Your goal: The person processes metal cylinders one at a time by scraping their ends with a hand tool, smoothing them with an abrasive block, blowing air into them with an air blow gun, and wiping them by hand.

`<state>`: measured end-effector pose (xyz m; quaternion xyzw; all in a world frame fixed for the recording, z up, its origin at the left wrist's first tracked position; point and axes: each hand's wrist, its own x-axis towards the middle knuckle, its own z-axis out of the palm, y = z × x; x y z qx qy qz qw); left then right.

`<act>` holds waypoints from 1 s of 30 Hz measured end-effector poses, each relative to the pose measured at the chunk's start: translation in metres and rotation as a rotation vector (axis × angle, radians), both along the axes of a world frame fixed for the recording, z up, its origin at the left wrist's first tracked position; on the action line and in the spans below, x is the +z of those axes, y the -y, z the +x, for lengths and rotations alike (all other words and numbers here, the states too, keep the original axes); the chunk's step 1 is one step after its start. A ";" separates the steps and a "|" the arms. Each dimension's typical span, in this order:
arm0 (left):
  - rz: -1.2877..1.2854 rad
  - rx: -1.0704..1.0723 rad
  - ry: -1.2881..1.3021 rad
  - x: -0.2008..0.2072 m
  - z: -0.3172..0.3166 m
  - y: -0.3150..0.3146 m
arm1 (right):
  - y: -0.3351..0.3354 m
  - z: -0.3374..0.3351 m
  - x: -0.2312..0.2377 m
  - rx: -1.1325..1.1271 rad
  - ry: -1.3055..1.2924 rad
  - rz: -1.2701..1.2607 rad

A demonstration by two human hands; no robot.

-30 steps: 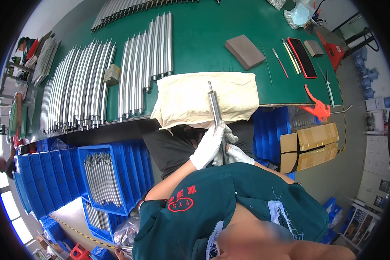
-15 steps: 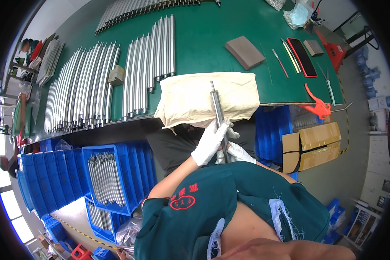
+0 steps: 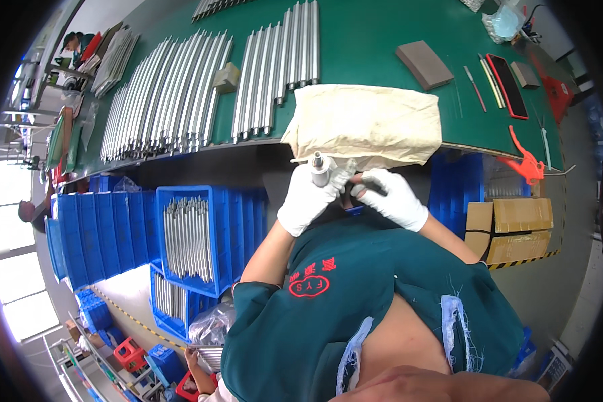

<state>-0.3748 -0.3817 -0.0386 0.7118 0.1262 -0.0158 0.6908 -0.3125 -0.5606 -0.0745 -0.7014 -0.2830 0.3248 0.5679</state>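
My left hand (image 3: 306, 201), in a white glove, is wrapped round a metal rod (image 3: 320, 175). The rod is tipped so its narrow stepped end points up toward the camera, and most of its length is hidden below. Close beside it on the right is my right hand (image 3: 396, 199), also gloved, its fingers curled and bare skin showing at the fingertips. What those fingers hold, if anything, I cannot make out. Both hands are between my body and the table's near edge, just in front of a folded cream cloth (image 3: 368, 124).
Rows of metal rods (image 3: 171, 94) lie on the green table (image 3: 362, 47), with a small block (image 3: 226, 78) among them. At right are a brown block (image 3: 424, 65), a red-edged phone (image 3: 507, 86) and an orange-handled tool (image 3: 526, 164). Blue crates (image 3: 238, 221) stand below left, cardboard boxes (image 3: 519, 221) below right.
The rod has swung from lying toward the cloth to pointing up at the camera. My hands have drawn apart, the right moving off to the right. The whole view has shifted.
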 end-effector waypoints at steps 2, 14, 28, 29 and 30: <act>0.341 0.097 0.064 -0.021 -0.011 -0.014 | -0.008 -0.001 0.009 0.038 -0.180 0.162; 0.526 0.149 0.038 -0.078 -0.050 -0.034 | -0.060 -0.007 0.027 0.305 0.266 0.094; -1.288 0.412 -0.237 -0.112 -0.059 -0.021 | -0.055 -0.006 0.019 0.392 0.434 0.129; -1.381 0.566 -0.239 -0.114 -0.053 -0.021 | -0.054 -0.007 0.015 0.411 0.465 0.206; -1.695 0.619 -0.187 -0.121 -0.050 -0.033 | -0.054 -0.010 0.010 0.416 0.444 0.257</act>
